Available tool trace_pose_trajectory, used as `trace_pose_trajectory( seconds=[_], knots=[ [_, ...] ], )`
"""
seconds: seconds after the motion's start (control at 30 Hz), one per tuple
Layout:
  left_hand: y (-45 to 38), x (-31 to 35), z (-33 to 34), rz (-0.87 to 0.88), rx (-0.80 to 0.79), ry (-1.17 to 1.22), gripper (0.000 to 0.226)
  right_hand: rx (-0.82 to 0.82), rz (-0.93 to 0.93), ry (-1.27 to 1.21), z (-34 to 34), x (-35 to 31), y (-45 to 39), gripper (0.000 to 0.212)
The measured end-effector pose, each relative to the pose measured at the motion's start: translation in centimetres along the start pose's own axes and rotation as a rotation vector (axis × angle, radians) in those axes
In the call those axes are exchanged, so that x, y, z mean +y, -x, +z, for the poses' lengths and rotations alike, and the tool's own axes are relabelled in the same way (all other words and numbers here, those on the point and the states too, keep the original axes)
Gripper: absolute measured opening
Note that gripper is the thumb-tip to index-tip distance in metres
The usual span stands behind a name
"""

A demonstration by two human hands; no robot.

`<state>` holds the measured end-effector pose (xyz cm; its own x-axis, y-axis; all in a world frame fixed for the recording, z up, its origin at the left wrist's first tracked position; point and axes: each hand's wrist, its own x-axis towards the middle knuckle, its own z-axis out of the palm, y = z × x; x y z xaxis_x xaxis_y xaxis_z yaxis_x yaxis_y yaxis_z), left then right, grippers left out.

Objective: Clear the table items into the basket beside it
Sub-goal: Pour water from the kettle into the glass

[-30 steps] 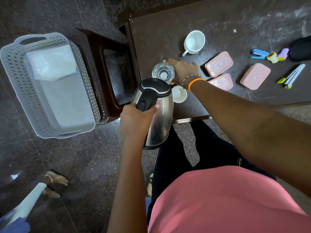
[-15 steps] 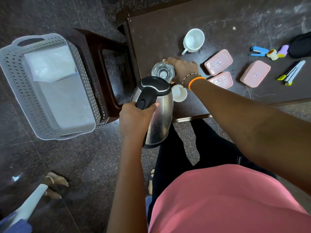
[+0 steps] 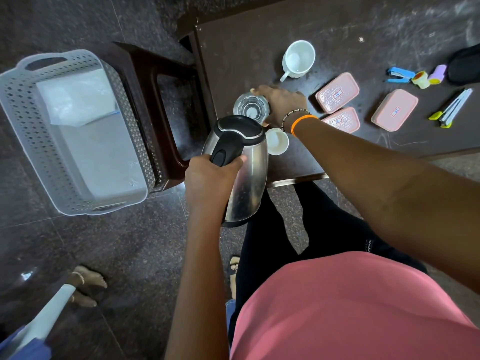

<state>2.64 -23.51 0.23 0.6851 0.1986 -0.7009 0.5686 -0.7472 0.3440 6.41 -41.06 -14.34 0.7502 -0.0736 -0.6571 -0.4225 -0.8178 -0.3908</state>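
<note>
My left hand (image 3: 207,175) grips the black handle of a steel electric kettle (image 3: 244,178), held at the table's near left corner. My right hand (image 3: 281,101) is wrapped around a clear glass (image 3: 250,109) just beyond the kettle. A small white cup (image 3: 278,141) stands beside the kettle, under my right wrist. A white mug (image 3: 298,59) sits further back. Three pink lidded boxes (image 3: 337,92) (image 3: 342,119) (image 3: 394,110) lie to the right. The white perforated basket (image 3: 18,110) sits on the floor at left, with a white sheet inside.
A dark stool (image 3: 145,81) stands between basket and table (image 3: 259,29). At the table's right are a blue stapler (image 3: 398,74), a yellow tape roll (image 3: 420,79), a purple item (image 3: 437,73), a black pouch (image 3: 465,66) and pens (image 3: 453,107). Another person's bare feet (image 3: 88,279) are at lower left.
The kettle in my left hand has drifted slightly up and toward the table. My right hand stays around the glass.
</note>
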Motion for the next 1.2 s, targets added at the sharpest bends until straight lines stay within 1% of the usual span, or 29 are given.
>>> trace_pose_trajectory(
  seconds=[0.5, 0.67, 0.93, 1.2],
  knots=[
    [-0.07, -0.46, -0.19, 0.007, 0.008, 0.001, 0.037, 0.029, -0.008, 0.013, 0.09, -0.12, 0.06, 0.040],
    [0.07, -0.52, -0.20, 0.007, 0.006, 0.009, 0.035, 0.025, -0.011, 0.020, 0.06, -0.12, 0.21, 0.043],
    [-0.02, -0.60, -0.09, -0.005, 0.001, 0.020, 0.038, 0.015, -0.001, 0.010, 0.03, 0.03, 0.33, 0.049],
    [-0.02, -0.54, -0.08, -0.018, 0.000, 0.020, 0.036, 0.013, 0.016, 0.000, 0.08, -0.09, 0.36, 0.048]
  ],
)
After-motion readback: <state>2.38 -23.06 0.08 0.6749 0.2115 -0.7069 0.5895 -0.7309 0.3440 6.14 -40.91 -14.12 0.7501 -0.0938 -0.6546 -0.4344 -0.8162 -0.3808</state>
